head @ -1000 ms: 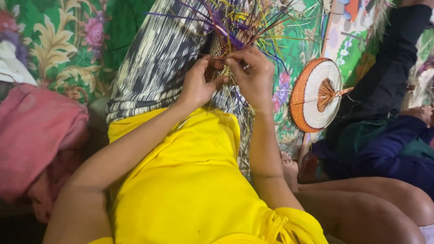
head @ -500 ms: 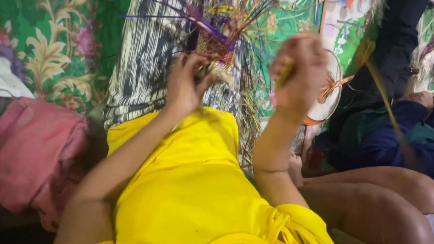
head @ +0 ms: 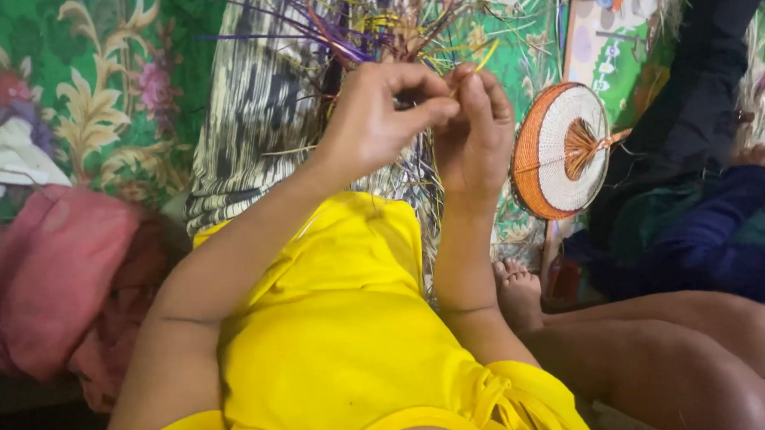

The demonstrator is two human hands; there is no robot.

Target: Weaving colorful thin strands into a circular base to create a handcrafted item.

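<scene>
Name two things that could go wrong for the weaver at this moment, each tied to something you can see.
1. The left hand and right hand pinch thin strands between fingertips; a slip could loosen the weave.
2. Many loose purple and yellow strands fan out above the hands; they could tangle or the wrong one get picked.

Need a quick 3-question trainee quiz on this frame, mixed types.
1. True or false: the left hand and the right hand meet over the bundle of purple and yellow weaving strands.
2. What lies right of the hands: A) round orange-rimmed woven disc B) metal bowl?
3. Fill in: the lap is covered by a ___ cloth.

Key: 1 true; 2 A; 3 yellow.
</scene>
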